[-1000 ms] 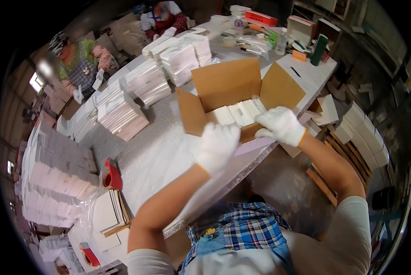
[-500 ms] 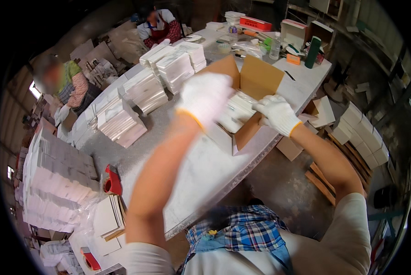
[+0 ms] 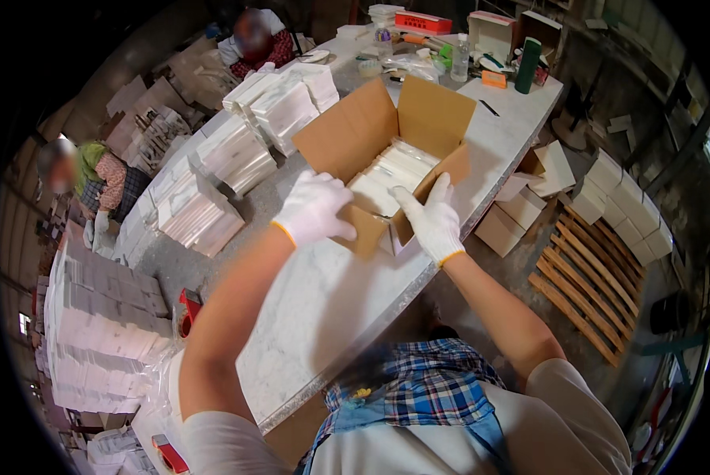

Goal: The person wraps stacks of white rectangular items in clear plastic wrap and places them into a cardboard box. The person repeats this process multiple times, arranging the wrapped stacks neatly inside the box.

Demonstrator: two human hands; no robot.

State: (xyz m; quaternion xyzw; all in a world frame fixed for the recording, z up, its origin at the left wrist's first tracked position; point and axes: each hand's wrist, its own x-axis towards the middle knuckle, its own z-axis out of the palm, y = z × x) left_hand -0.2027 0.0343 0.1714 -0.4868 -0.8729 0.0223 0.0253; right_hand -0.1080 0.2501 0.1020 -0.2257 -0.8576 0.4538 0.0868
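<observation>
An open cardboard box (image 3: 435,119) stands on the pale table with its flaps raised, packed with a row of thin white slabs (image 3: 394,170) that look wrapped in clear plastic. White knitted gloves cover both of my hands. At the box's near left corner, my left hand (image 3: 317,208) has its fingers curled over the near flap. My right hand (image 3: 430,220) grips the right-hand flap, the thumb on the inner side and the fingers on the outer side. Parts of the left fingertips are hidden by the flap.
Stacks of white slabs (image 3: 200,210) line the table's (image 3: 283,340) left side. A red tape dispenser (image 3: 188,310) lies near a tall slab stack (image 3: 105,317). Bottles, a green cylinder (image 3: 528,66) and boxes stand at the back. Wooden pallets (image 3: 580,289) lie right. Two people sit beyond.
My left hand has come down from above the box onto its near left flap. My right hand has shifted down and left along the right flap. The box's slabs are now in plain view.
</observation>
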